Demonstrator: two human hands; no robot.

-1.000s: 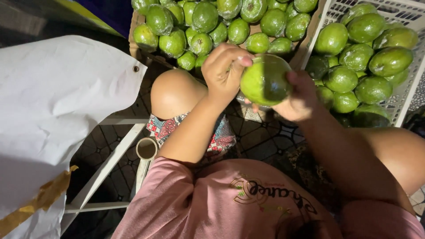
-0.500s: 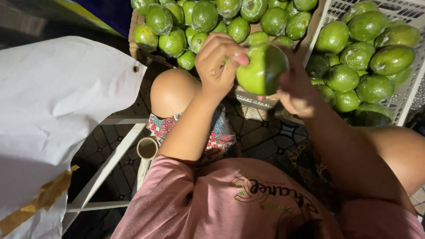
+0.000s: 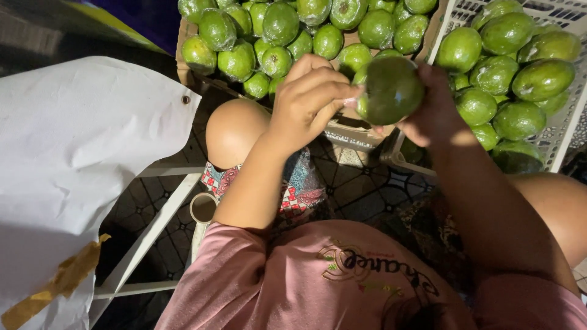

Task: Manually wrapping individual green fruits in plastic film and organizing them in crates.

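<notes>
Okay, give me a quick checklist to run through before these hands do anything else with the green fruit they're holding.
1. Right hand supports the held green fruit from behind: ok.
2. Left hand fingertips rest on the fruit's near side: ok.
3. Fruit held clear above the cardboard box of green fruit: ok.
4. White plastic crate on the right has spare room: cannot tell, it looks heaped.
5. Fruit's skin free of blemishes: cannot tell, its face is in shadow.
6. White paper sheet on the left stays clear of both hands: ok.
</notes>
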